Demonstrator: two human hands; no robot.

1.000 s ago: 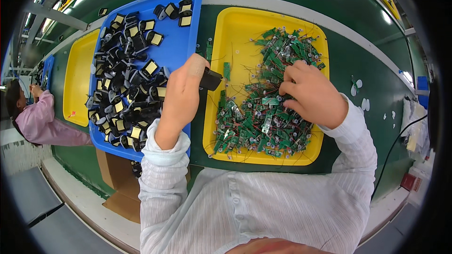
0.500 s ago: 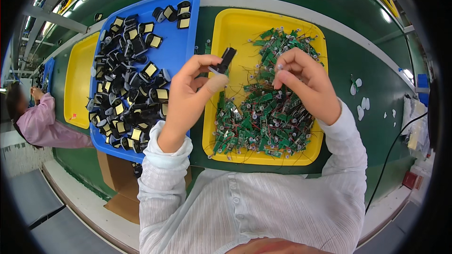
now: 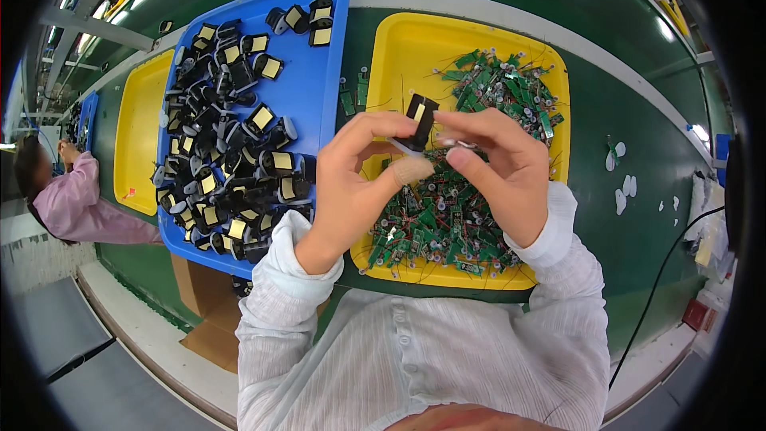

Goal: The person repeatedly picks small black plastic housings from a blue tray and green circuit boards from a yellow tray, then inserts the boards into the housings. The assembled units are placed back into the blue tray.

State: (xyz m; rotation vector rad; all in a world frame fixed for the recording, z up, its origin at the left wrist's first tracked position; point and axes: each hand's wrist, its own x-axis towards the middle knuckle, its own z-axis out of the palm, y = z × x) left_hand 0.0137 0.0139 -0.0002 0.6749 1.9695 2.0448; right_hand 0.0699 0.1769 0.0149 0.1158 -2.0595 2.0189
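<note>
We held a black, box-shaped plastic housing (image 3: 429,121) with a pale yellow pad, tilted, over the left half of a shallow yellow plastic tray (image 3: 408,41). Our left hand (image 3: 351,174) pinched its near end between thumb and fingers. Just to the right, our right hand (image 3: 512,172) seemed closed on a small, pale, partly hidden piece (image 3: 457,144); we could not tell its shape. Thin green circuit boards (image 3: 507,84) with fine wires lay heaped below. In our judgement, careful work here called for a steady left pinch, a light right one, and both hands kept above the heap so that no loose wires snagged.
</note>
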